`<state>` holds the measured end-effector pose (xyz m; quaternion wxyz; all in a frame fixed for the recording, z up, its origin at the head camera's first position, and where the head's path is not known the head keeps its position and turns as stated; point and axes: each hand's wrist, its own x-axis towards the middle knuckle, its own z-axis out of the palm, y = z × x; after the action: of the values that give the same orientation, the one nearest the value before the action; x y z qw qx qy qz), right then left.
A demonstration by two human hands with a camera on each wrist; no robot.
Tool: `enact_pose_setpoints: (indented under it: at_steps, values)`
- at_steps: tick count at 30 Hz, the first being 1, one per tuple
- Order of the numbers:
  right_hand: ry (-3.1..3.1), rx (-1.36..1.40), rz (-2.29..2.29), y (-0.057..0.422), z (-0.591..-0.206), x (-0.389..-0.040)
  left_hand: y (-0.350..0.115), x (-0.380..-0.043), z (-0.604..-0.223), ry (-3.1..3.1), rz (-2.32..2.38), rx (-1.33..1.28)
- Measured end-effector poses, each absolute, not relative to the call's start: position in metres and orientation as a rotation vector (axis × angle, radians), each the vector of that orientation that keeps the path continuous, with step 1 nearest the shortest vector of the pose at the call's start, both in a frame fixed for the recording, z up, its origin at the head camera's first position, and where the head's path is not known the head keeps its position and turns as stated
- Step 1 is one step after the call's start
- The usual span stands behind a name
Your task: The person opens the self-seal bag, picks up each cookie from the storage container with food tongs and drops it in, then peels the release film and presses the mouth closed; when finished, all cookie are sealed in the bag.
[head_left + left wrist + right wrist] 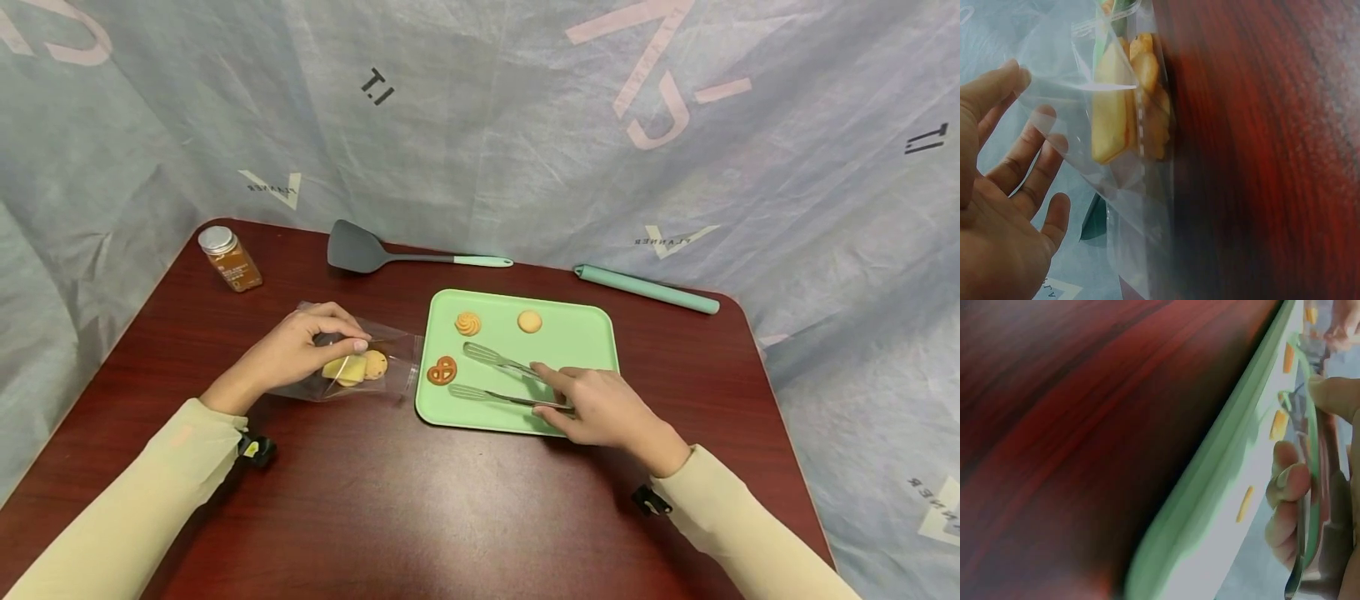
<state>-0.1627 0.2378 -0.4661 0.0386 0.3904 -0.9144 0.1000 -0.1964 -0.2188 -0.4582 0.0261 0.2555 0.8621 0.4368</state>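
My left hand (303,343) pinches the upper film of a clear zip bag (397,354) between thumb and fingertips, lifting it. Several cookies (376,365) lie inside, and a long pale yellow one (1110,106) shows in the left wrist view. The bag's zip end points at a light green tray (585,313). In my right hand (603,407) is a pair of metal tongs (480,394), held spread over the tray with nothing between their slotted tips. A pretzel cookie (442,371) sits just left of the tips. Farther back on the tray are a swirled cookie (468,323) and a plain round cookie (529,321).
Along the back edge of the brown table (450,517) lie a grey spatula (358,248) with a mint handle and a teal stick (648,289). An amber jar (235,265) with a silver lid stands at the back left. Grey cloth (465,125) hangs behind.
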Motion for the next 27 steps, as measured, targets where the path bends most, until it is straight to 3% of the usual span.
enact_pose_setpoints:
  at_steps: [10,27]
  values:
    - [-2.821,1.191,0.162,0.203,-0.456,-0.157,-0.219,-0.196,-0.459,2.671,1.334,0.807]
    - [-2.777,1.197,0.242,0.206,-0.465,-0.155,-0.219,-0.197,-0.458,2.664,1.353,0.793]
